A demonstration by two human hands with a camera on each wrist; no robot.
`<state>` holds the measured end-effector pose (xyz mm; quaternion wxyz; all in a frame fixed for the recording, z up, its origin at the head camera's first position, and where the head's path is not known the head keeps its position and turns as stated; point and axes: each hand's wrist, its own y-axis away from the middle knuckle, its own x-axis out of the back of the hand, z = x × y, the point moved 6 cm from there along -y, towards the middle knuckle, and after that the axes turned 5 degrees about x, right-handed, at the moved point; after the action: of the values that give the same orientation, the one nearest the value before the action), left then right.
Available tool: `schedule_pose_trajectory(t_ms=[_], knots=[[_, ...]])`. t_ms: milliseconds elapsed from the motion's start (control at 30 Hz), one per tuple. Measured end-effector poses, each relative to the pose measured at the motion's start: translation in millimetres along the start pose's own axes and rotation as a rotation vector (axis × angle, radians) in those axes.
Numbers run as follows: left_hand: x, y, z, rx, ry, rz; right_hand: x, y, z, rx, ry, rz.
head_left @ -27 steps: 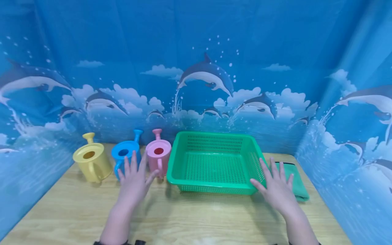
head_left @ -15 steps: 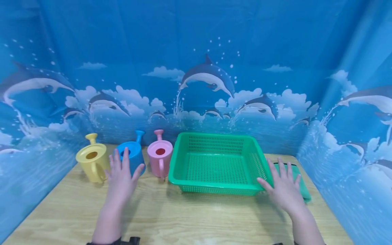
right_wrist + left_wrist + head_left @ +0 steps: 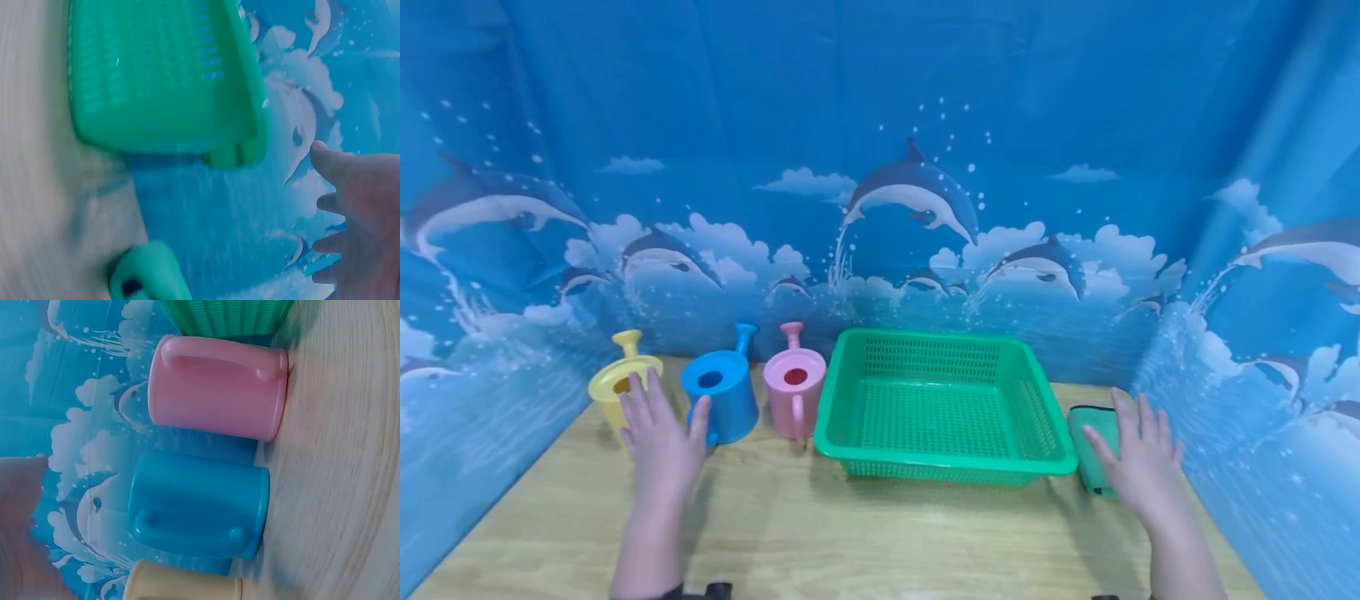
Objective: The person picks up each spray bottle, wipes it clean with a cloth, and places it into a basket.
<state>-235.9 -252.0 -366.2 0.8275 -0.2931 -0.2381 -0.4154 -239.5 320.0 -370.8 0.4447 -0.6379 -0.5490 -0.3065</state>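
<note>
My left hand, its fingers spread, hovers in front of the yellow watering can and partly hides it. Just right of that hand is a blue watering can, and beyond it a pink watering can. Over at the right, my right hand is held with fingers apart above a folded green cloth, covering part of it. Neither hand holds anything. Between the hands, nearer the right, a green plastic basket stands on the table. In the left wrist view, the blue can shows its handle.
All this stands on a light wooden table. A blue curtain printed with dolphins closes off the back and both sides, close behind the cans and basket.
My left hand has moved left, from before the blue and pink cans to the yellow one. My right hand has moved right, from the basket's edge to over the cloth.
</note>
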Motion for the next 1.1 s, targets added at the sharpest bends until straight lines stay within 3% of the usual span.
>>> schedule_pose_trajectory(t_ms=[100,267,467,733,900,1100], knots=[[3.3,-2.9,-4.7,0.043,0.061,0.064,2,-6,10,-0.025,-0.016,-0.023],[6.7,-6.7,-13.7,0.071,0.043,0.099,-3,-8,28,-0.069,0.006,-0.082],[14.9,-7.2,-30.8,0.158,0.002,0.074,-15,-20,44,0.000,0.036,-0.070],[12.3,-10.9,-50.3,0.228,0.000,0.036,-26,-30,72,0.009,0.069,-0.168],[9.9,-14.2,-56.8,0.276,-0.011,-0.003,-29,-34,80,0.015,0.079,-0.214],[6.3,-17.2,-57.1,0.280,-0.016,-0.059,-35,-39,83,0.050,0.125,-0.245]])
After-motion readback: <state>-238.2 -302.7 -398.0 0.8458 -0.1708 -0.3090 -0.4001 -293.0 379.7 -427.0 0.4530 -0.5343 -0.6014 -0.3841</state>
